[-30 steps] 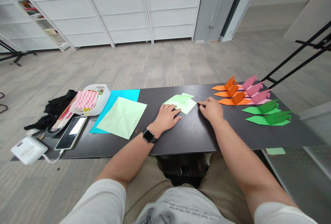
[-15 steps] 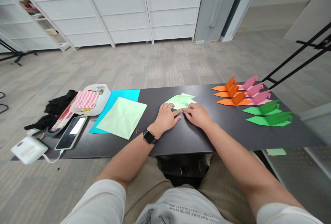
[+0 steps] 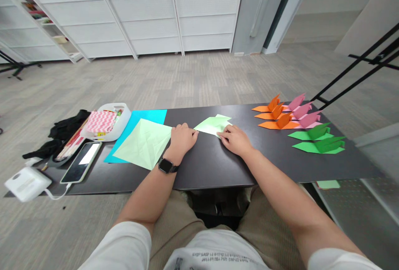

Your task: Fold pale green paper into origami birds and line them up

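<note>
A pale green folded paper (image 3: pixel 212 125) lies on the dark table in front of me, with raised flaps along its far side. My left hand (image 3: pixel 183 140), a black watch on its wrist, pinches the pointed left tip of this paper between thumb and fingers. At the paper's near right edge, my right hand (image 3: pixel 235 140) grips it with curled fingers, which hide part of that corner. Left of my left hand, a creased pale green sheet (image 3: pixel 143 143) rests over blue paper (image 3: pixel 157 115).
On the right stand folded paper figures: orange (image 3: pixel 279 122), pink (image 3: pixel 308 118) and green (image 3: pixel 321 146). At the left are a white basket (image 3: pixel 123 120) with a pink-striped pouch (image 3: pixel 101 121), a phone (image 3: pixel 81 162), a white cabled device (image 3: pixel 27 183) and black cloth (image 3: pixel 67 126).
My left hand has moved left from the paper's near middle to its left tip. My right hand stays at the right side of the paper. The view has shifted slightly.
</note>
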The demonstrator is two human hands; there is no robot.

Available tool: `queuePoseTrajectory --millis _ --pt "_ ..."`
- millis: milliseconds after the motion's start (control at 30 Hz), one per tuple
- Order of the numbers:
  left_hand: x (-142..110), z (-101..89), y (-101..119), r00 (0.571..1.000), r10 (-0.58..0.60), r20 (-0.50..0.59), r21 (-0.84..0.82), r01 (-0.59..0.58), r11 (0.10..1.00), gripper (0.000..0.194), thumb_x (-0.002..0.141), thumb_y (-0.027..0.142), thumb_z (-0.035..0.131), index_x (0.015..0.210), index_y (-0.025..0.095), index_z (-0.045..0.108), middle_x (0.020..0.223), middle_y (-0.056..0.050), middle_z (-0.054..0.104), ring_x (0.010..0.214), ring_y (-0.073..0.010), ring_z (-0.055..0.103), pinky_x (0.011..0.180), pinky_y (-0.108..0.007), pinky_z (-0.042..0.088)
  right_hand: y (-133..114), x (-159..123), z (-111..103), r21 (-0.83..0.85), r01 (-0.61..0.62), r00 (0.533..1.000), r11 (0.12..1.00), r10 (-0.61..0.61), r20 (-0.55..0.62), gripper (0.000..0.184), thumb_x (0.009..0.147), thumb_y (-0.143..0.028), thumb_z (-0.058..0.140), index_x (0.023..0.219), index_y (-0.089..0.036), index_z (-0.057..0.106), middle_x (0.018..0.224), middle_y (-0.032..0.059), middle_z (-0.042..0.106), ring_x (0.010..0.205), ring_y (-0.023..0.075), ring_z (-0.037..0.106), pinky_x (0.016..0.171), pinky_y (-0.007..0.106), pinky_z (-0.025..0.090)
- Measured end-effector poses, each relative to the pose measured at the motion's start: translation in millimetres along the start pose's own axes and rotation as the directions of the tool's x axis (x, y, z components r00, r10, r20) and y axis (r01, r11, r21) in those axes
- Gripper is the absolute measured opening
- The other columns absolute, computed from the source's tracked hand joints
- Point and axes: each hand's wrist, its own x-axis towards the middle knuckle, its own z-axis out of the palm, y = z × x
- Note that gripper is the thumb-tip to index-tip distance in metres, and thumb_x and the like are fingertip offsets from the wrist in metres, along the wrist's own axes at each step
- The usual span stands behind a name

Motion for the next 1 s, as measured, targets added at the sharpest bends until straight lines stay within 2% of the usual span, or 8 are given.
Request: queuePoseTrajectory --millis 133,300,400,500,667,833,900,1000 --pt "7.5 2.0 -18.6 0.994 -0.083 -0.071 -0.007 0.083 0.997 0.044 0.107 0.044 0.045 0.102 0.019 0.082 0.107 -0.015 0.070 0.101 -0.0312 0.064 0.087 -0.043 0.045 0.7 -0.2 -0.8 0.007 0.026 1.000 1.000 -0.025 -0.018 0.030 0.103 -0.028 0.059 0.122 -0.028 0.082 0.110 0.0109 0.068 0.102 0.0265 0.059 0.091 0.039 0.048" --pt "17.8 9.9 -40.9 0.979 -0.110 -0.174 -0.224 0.069 0.972 0.027 0.104 0.033 0.051 0.101 0.023 0.076 0.099 -0.008 0.071 0.095 -0.0240 0.065 0.086 -0.036 0.046 2.5 -0.1 -2.0 0.024 0.027 0.999 0.999 -0.027 -0.021 0.027 0.103 -0.029 0.060 0.117 -0.027 0.082 0.114 0.0091 0.071 0.103 0.0256 0.062 0.094 0.039 0.047" --pt "18.5 15.1 -36.2 0.985 -0.017 -0.171 -0.359 -0.047 0.932 0.023 0.101 0.044 0.061 0.097 0.024 0.071 0.095 -0.005 0.070 0.094 -0.0222 0.065 0.085 -0.035 0.047 3.8 -0.2 -1.9 0.039 0.007 0.999 0.999 -0.006 -0.038 0.025 0.103 -0.030 0.059 0.112 -0.025 0.082 0.115 0.0086 0.072 0.104 0.0251 0.064 0.095 0.039 0.047" --pt "16.5 21.9 -23.5 0.987 0.068 -0.148 -0.395 -0.122 0.911 0.033 0.092 0.055 0.073 0.099 0.023 0.066 0.100 -0.004 0.070 0.094 -0.0230 0.065 0.085 -0.036 0.046 3.9 0.2 -1.9 0.046 -0.002 0.999 0.999 0.004 -0.036 0.025 0.103 -0.032 0.059 0.110 -0.025 0.082 0.115 0.0089 0.073 0.104 0.0251 0.064 0.095 0.039 0.047" --pt "16.5 31.2 -18.4 0.994 0.072 -0.082 -0.268 -0.091 0.959 0.029 0.091 0.047 0.077 0.103 0.023 0.066 0.110 -0.008 0.068 0.104 -0.0290 0.063 0.092 -0.043 0.044 1.6 1.6 -3.3 0.030 -0.025 1.000 0.999 0.026 -0.014 0.024 0.102 -0.031 0.059 0.107 -0.025 0.082 0.115 0.0093 0.073 0.105 0.0255 0.065 0.093 0.039 0.047" --pt "17.5 30.4 -29.9 0.992 0.112 -0.053 -0.293 -0.123 0.948 0.023 0.090 0.041 0.078 0.104 0.025 0.069 0.111 -0.007 0.069 0.106 -0.0298 0.063 0.093 -0.043 0.045 -2.0 1.8 -4.5 0.010 -0.049 0.999 0.999 0.049 -0.002 0.021 0.102 -0.031 0.061 0.106 -0.024 0.080 0.117 0.0100 0.072 0.106 0.0263 0.064 0.091 0.038 0.045" --pt "18.2 28.2 -32.8 0.986 0.140 -0.093 -0.374 -0.165 0.913 0.023 0.091 0.041 0.077 0.105 0.026 0.069 0.112 -0.006 0.069 0.106 -0.0274 0.064 0.093 -0.042 0.046 -2.4 2.0 -4.1 0.012 -0.050 0.999 0.999 0.050 -0.003 0.018 0.101 -0.032 0.062 0.106 -0.023 0.078 0.116 0.0105 0.072 0.106 0.0266 0.064 0.091 0.038 0.045" --pt "20.7 24.3 -34.5 0.963 0.131 -0.236 -0.526 -0.240 0.816 0.017 0.100 0.041 0.064 0.104 0.025 0.068 0.107 -0.004 0.070 0.100 -0.0218 0.065 0.093 -0.038 0.049 -0.6 2.9 -2.9 0.034 -0.051 0.999 0.998 0.051 -0.010 0.016 0.101 -0.034 0.064 0.101 -0.022 0.074 0.113 0.0105 0.072 0.105 0.0264 0.065 0.091 0.038 0.044"
